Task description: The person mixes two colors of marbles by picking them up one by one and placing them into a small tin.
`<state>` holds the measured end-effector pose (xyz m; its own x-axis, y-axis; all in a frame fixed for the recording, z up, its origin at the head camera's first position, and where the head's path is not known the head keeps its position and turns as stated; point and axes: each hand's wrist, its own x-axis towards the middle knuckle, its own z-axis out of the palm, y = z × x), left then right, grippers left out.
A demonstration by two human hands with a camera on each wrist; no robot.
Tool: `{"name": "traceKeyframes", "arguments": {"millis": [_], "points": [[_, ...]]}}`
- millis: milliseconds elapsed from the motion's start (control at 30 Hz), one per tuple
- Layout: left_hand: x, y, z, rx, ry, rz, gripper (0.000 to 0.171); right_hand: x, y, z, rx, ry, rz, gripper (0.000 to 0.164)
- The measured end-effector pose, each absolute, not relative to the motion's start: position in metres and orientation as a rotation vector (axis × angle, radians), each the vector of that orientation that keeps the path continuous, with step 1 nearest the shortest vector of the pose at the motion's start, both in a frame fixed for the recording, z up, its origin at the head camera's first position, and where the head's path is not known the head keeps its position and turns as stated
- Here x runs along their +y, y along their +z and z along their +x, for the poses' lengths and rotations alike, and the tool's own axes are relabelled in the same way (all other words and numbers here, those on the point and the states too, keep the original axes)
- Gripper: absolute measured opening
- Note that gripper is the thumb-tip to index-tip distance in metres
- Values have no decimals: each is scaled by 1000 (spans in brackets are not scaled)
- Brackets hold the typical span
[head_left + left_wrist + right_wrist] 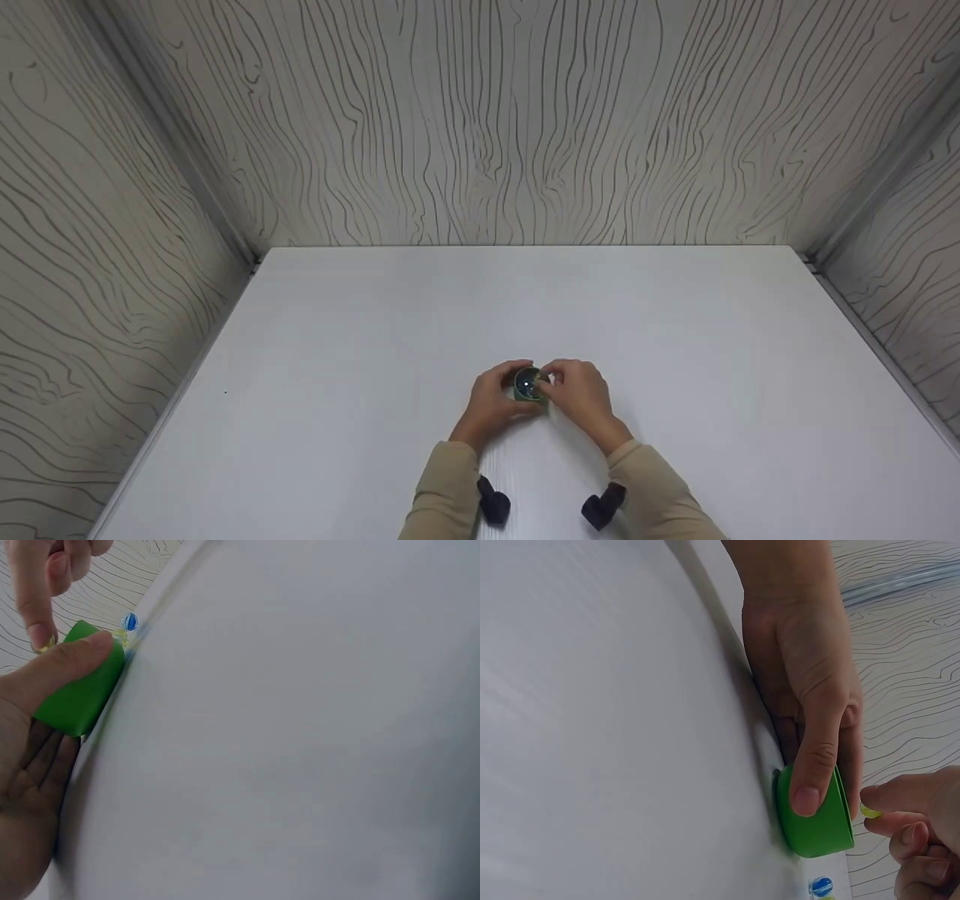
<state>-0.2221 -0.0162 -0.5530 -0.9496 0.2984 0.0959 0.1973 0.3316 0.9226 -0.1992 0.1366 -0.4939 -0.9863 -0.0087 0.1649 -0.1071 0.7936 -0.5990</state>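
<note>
A small green cup (pixel 519 395) stands on the white table between both hands, its dark, shiny inside showing from above. My left hand (pixel 491 401) grips it, the thumb (pixel 75 660) pressed along one side and the fingers behind the other. Over the rim, my right hand (pixel 582 390) pinches a small yellow-green marble (pixel 870 811) between thumb and forefinger. Close by the cup lies a clear marble with blue inside (pixel 822 886), and a yellowish one (pixel 120 636) is partly visible beside it; the hands hide both in the head view.
The white tabletop (pixel 360 322) reaches back to a wall (pixel 480 127) with a wood-grain pattern, and similar walls stand left and right. A dark strap-on piece (pixel 493 502) sits at the left sleeve and another (pixel 602 507) at the right.
</note>
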Motion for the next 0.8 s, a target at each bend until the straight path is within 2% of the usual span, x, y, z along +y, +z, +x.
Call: {"name": "traceKeyframes", "arguments": {"millis": [800], "points": [[-16, -553, -222, 2522, 1680, 506, 60, 130, -497, -200, -2824, 936, 120, 13]]}}
